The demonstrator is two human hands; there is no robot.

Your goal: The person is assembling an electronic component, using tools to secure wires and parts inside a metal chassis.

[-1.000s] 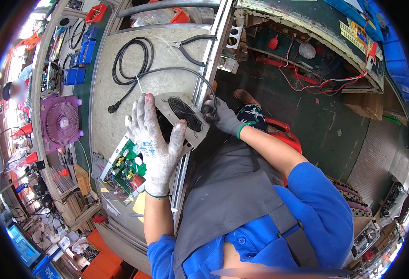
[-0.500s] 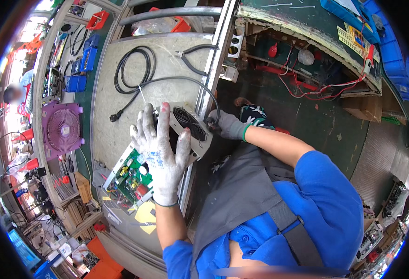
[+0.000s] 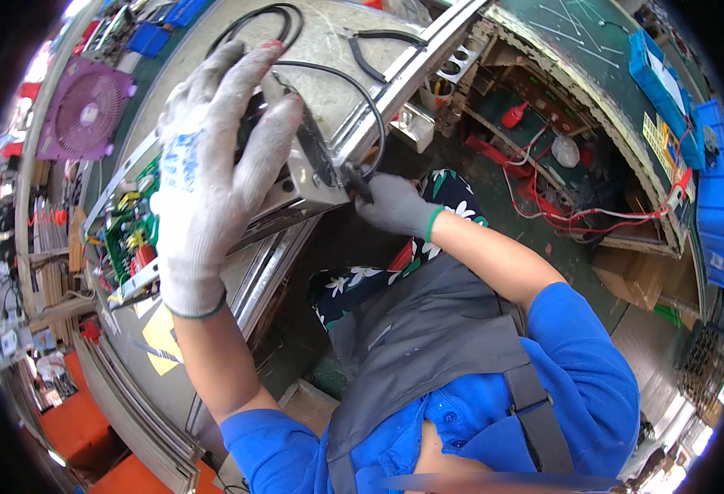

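Observation:
My left hand [image 3: 201, 165], in a white glove with reddish fingertips, spreads over a metal-cased unit [image 3: 308, 193] at the bench edge. Its fingers are stretched out and it hides much of the case. At the unit's near right corner, my right hand [image 3: 396, 207], in a grey glove, is closed on the black plug [image 3: 355, 181] of a power cord. The plug is against the case; whether it is seated inside I cannot tell. From it the black power cord [image 3: 376, 111] loops up onto the bench. A green circuit board [image 3: 123, 235] in a metal frame shows left of my left hand.
Black-handled pliers [image 3: 362, 58] lie on the bench beyond the cord. A purple fan [image 3: 88, 111] stands at the left. Yellow paper [image 3: 162, 337] lies near my left wrist. Another green-topped bench [image 3: 543, 33] with a blue tray [image 3: 662, 82] is at the right.
The view has shifted, so the bench sits further up and left. The unit looks more tilted, with its fan grille now mostly hidden. My right hand stays at the cord's plug.

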